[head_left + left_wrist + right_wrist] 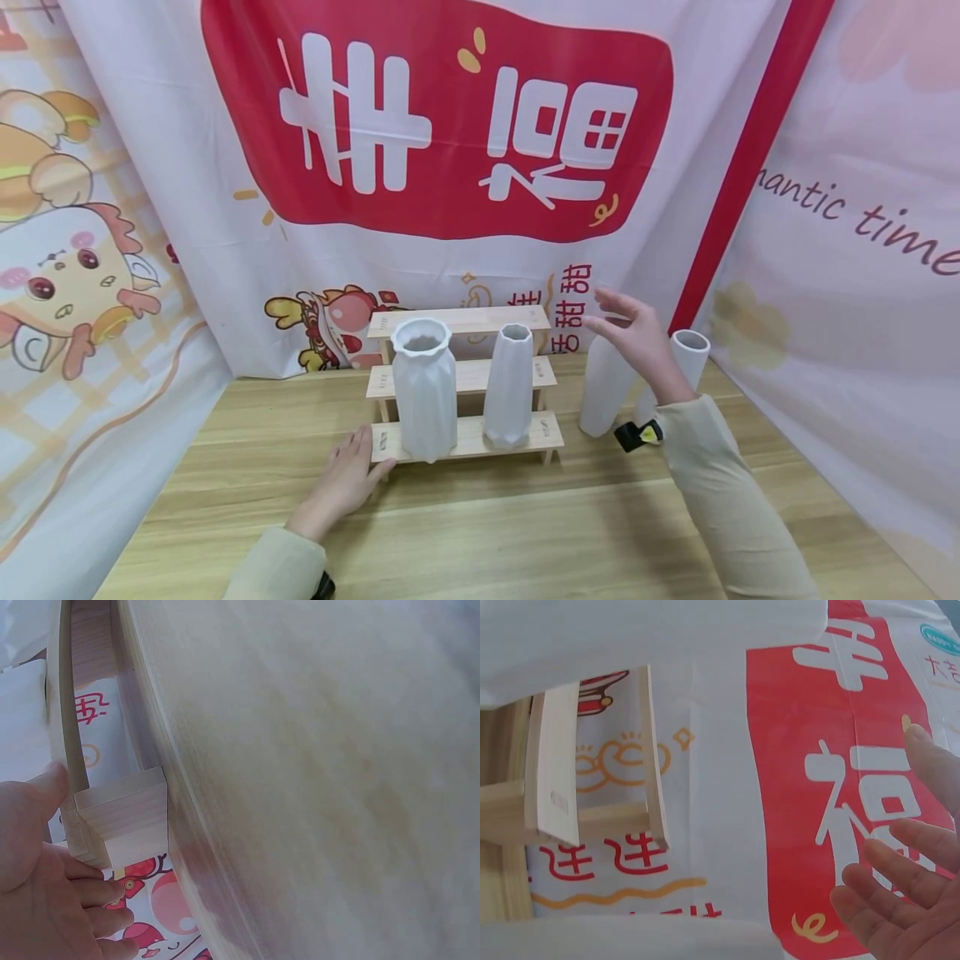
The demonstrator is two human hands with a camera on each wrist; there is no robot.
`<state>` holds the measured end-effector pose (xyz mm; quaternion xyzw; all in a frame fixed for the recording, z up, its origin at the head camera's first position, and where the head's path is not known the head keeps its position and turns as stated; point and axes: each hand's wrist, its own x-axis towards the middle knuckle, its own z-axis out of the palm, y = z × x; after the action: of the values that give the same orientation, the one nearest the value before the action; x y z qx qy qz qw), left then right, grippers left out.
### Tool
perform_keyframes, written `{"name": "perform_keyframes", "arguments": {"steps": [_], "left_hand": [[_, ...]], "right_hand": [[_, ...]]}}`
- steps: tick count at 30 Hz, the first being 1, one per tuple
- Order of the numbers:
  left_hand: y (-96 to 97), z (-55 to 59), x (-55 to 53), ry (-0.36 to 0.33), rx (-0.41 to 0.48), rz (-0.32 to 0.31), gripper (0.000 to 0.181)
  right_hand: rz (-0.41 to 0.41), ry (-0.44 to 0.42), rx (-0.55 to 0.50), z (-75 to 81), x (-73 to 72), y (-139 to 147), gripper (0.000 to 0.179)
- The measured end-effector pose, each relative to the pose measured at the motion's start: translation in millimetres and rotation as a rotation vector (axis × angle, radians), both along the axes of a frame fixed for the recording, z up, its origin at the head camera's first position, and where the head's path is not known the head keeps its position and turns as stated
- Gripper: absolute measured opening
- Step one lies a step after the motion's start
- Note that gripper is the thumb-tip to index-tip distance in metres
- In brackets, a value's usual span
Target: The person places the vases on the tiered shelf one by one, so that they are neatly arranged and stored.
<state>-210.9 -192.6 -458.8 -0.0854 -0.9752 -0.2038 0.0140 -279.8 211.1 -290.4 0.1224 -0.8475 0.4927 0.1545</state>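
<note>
My left hand (341, 479) holds the left end of the lowest step of a three-tier wooden display stand (468, 440), its thumb at the front edge. In the left wrist view the step's end (124, 791) lies between thumb and fingers. On that step stand a wide white vase (425, 400) with a ruffled rim and a slimmer faceted white vase (510, 392). My right hand (637, 337) is raised with fingers spread, near the top of a white vase (600, 396) right of the stand, overlapping it. Nothing shows in the right palm (922, 922).
Another white vase (690, 354), a plain cylinder, stands at the far right, partly behind my right forearm. Printed cloth (465, 125) hangs behind and at both sides of the wooden table (480, 542). The stand's two upper steps (480, 321) carry nothing.
</note>
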Motion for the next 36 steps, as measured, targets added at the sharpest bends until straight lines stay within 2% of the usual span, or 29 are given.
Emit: {"name": "perform_keyframes", "arguments": {"steps": [10,18,25,32,36], "left_hand": [[-0.2,-1.1,-1.7,-0.001,0.0,-0.001,0.074],[0.6,-0.5,-0.9,-0.006,0.002,0.002,0.073],[1.3,0.8,0.9,-0.008,0.013,0.004,0.073],[0.8,-0.6,0.6,-0.014,0.015,0.008,0.074],[0.4,-0.9,0.6,-0.01,0.017,0.006,0.074]], "right_hand": [[-0.094,-0.025,-0.011,-7.3,-1.8,19,0.066],[-0.079,-0.061,0.006,-17.9,-5.5,31,0.069],[-0.099,-0.104,0.035,-27.5,-9.3,37,0.071],[-0.09,-0.106,0.052,-34.9,-10.5,41,0.073],[-0.081,-0.143,0.054,-39.5,-11.8,43,0.077]]}}
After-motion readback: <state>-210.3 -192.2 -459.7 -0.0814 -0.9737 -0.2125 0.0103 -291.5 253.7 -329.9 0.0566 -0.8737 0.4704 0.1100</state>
